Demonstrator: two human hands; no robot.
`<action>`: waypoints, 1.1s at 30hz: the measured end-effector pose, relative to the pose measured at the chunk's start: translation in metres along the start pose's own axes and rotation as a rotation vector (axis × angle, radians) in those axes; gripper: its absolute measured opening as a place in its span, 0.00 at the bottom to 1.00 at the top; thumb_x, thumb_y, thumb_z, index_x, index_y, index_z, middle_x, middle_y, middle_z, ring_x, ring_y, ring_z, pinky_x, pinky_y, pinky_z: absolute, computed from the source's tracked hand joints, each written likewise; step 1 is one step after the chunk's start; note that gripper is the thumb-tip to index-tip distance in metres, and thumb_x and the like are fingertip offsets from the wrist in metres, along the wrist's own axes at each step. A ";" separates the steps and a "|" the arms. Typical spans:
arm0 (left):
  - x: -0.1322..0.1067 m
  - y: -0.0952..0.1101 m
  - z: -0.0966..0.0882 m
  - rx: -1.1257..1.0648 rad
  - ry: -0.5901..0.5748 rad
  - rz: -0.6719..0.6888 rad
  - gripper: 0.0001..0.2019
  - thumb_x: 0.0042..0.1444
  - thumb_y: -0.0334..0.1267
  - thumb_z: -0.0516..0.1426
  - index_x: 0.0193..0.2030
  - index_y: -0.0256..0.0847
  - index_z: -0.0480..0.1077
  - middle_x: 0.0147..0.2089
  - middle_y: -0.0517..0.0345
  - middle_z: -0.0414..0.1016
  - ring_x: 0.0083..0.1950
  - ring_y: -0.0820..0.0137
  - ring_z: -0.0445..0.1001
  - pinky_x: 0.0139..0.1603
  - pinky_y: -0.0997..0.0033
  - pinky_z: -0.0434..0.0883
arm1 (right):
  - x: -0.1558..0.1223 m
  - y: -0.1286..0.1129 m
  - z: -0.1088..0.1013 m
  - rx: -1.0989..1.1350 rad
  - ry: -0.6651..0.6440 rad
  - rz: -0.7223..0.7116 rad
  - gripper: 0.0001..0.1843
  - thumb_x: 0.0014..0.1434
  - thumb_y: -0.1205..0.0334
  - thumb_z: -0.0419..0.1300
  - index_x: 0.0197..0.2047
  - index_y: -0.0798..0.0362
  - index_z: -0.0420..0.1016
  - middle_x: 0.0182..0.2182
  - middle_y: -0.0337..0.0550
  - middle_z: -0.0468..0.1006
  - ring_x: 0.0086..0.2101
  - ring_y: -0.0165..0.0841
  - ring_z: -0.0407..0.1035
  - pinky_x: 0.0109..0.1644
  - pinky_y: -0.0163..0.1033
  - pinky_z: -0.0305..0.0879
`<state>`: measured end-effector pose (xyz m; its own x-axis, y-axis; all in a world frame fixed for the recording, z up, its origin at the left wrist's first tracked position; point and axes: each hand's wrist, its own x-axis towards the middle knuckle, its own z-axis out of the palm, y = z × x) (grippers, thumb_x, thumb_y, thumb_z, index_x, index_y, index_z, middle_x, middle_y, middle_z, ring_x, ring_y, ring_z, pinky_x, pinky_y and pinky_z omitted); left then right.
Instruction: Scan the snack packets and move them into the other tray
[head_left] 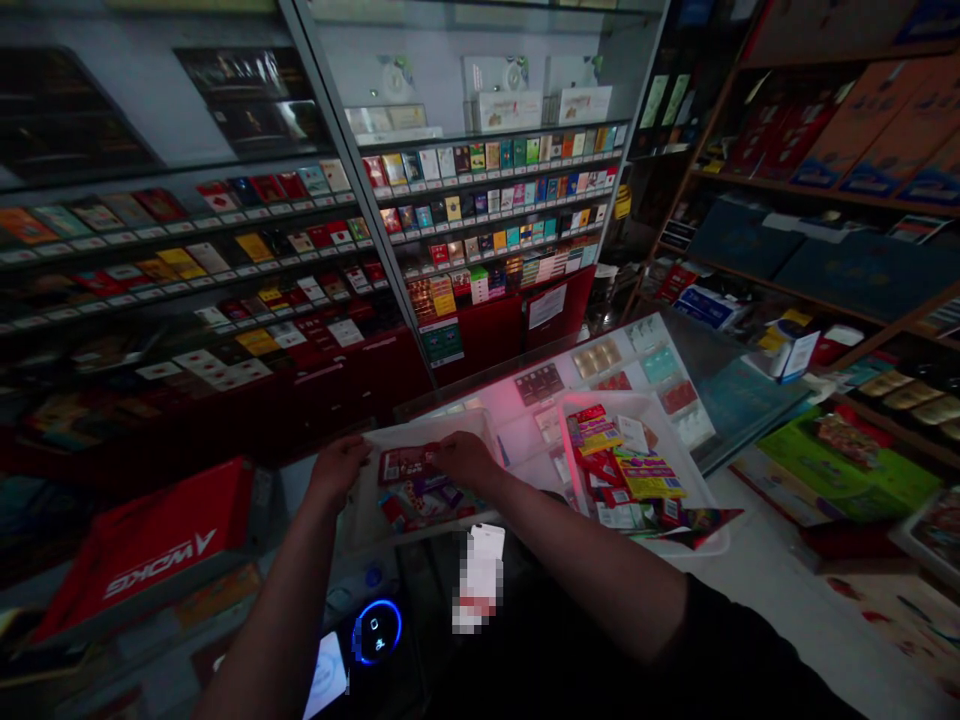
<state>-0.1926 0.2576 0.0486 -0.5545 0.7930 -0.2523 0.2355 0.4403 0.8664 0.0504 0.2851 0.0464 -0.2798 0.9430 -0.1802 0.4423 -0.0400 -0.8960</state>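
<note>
A white tray of small coloured packets sits on the glass counter in front of me. My left hand grips the tray's left rim. My right hand rests inside the tray, fingers on a red packet. A second white tray lies just to the right, filled with several red, yellow and green packets.
Glass counter shows cartons beneath. Shelves of cigarette packs line the wall behind. A red box lies at left, a glowing blue device near me, green boxes and wooden shelving at right.
</note>
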 end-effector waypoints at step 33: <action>-0.181 0.102 0.267 -0.048 -0.798 0.314 0.13 0.53 0.39 0.59 0.45 0.39 0.73 0.40 0.52 0.81 0.37 0.69 0.77 0.37 0.72 0.70 | -0.093 0.124 -0.251 -0.412 0.458 0.333 0.15 0.59 0.58 0.58 0.45 0.56 0.79 0.41 0.50 0.82 0.41 0.38 0.74 0.44 0.37 0.63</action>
<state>0.1448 0.2715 0.0681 0.2622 0.9419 -0.2101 0.2399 0.1472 0.9596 0.3449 0.2750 0.0541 0.2738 0.9503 -0.1484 0.7544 -0.3079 -0.5797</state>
